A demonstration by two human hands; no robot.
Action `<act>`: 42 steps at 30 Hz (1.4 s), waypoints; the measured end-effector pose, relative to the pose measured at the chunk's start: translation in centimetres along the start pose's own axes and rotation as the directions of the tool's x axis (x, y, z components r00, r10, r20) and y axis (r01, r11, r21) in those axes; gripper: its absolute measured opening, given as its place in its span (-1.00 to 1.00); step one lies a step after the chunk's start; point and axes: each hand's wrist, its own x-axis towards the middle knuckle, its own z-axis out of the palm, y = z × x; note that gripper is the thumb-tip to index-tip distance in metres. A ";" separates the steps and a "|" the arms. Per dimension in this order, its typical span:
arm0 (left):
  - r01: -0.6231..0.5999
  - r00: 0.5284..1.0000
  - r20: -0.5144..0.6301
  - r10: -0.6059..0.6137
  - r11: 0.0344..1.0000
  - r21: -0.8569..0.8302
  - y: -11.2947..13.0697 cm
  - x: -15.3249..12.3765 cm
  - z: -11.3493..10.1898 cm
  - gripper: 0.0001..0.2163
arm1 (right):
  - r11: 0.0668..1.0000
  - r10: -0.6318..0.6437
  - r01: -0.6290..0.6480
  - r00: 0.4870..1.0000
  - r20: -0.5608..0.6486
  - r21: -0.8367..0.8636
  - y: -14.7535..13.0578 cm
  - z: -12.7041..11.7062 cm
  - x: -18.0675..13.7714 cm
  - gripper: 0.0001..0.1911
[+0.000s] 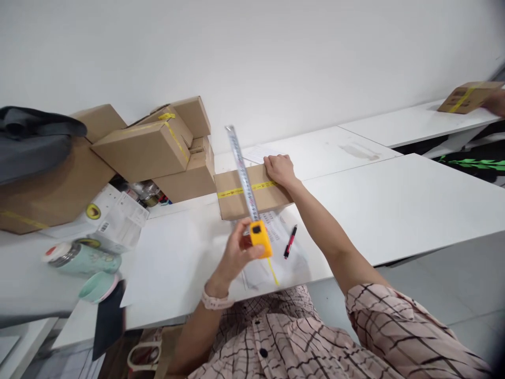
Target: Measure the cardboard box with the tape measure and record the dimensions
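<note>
Left hand (235,251) grips a yellow plastic tape measure (262,239) by its likely stiff case; right hand (281,169), grip unclear, touches a brown cardboard box (269,198).

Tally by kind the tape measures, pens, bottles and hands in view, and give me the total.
Tape measures: 1, the yellow-cased tape measure with a metal blade
Pens: 1, the slim red-and-black pen
Bottles: 1, the mint-green cylindrical bottle
Hands: 3, the wearer's left hand, right hand and a co-worker's hand at the picture's right edge
Total: 6
</note>
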 end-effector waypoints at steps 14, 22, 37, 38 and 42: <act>0.161 0.984 0.084 -0.155 0.985 -0.068 -6.7 -0.5 3.8 -0.50 | 0.995 0.056 -0.051 0.997 -0.046 0.090 -0.3 0.5 0.9 -0.35; 0.184 0.980 0.087 -0.177 0.979 -0.087 -6.9 -0.8 4.4 -0.45 | 0.989 0.078 -0.070 0.995 -0.062 0.133 -0.3 0.6 0.9 -0.47; 0.065 0.993 0.100 -0.068 0.997 0.030 -7.5 -2.6 2.8 -0.32 | 0.993 0.068 -0.060 0.995 -0.072 0.106 0.0 0.7 0.8 -0.26; 0.053 0.995 0.076 -0.059 0.995 0.079 -7.9 -3.2 2.4 -0.30 | 0.992 0.069 -0.060 0.994 -0.080 0.109 0.0 0.7 0.8 -0.26; 0.088 0.996 0.016 -0.092 0.978 0.190 -10.2 -5.4 0.7 -0.27 | 0.993 0.073 -0.058 0.986 -0.151 0.098 -0.4 1.2 -0.3 -0.34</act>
